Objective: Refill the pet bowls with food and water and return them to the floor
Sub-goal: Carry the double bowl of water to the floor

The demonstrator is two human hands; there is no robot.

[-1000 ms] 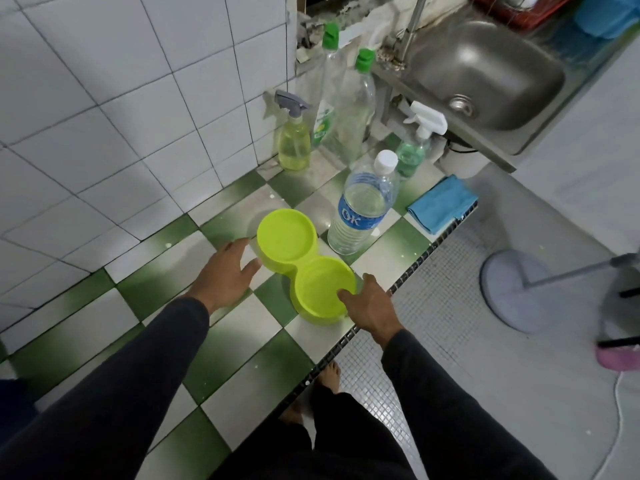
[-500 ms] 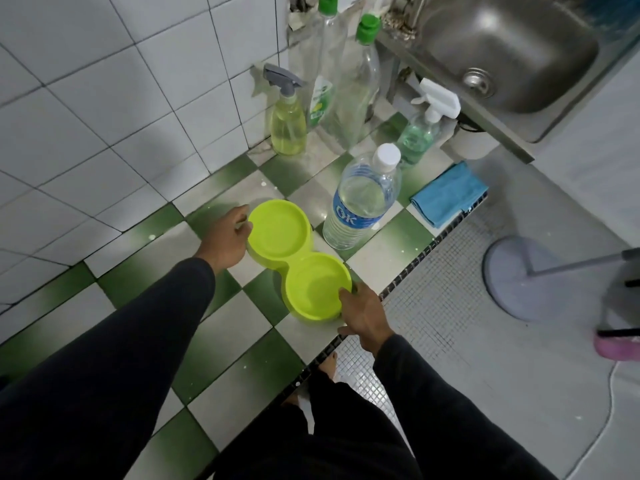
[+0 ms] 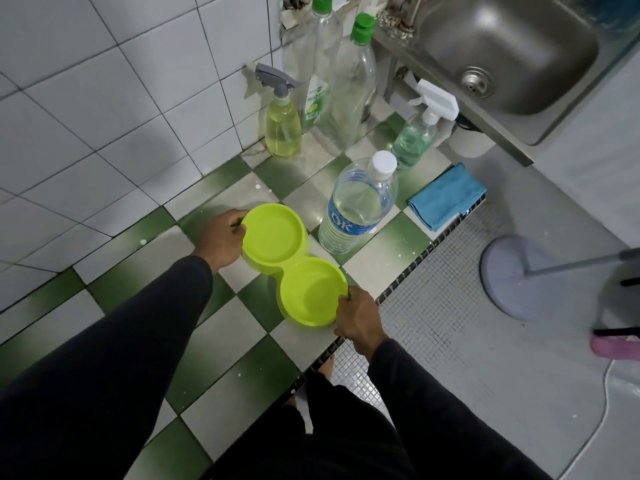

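Gripping the double bowl (image 3: 294, 265) at both ends, left hand (image 3: 221, 237) and right hand (image 3: 358, 322) curl round its rims. Both wells look empty; filling and the floor return remain, water bottle (image 3: 358, 206) just beside.

Your green-and-white checkered counter (image 3: 221, 372) carries the lime double bowl (image 3: 294, 268) at centre, a water bottle (image 3: 356, 209) at two o'clock, spray bottles (image 3: 282, 128) at twelve, and a blue cloth (image 3: 446, 195) toward three.

Double bowl (image 3: 292, 261) smooth plastic; sink (image 3: 512, 53) brushed metal; counter (image 3: 145, 282) glossy tile.
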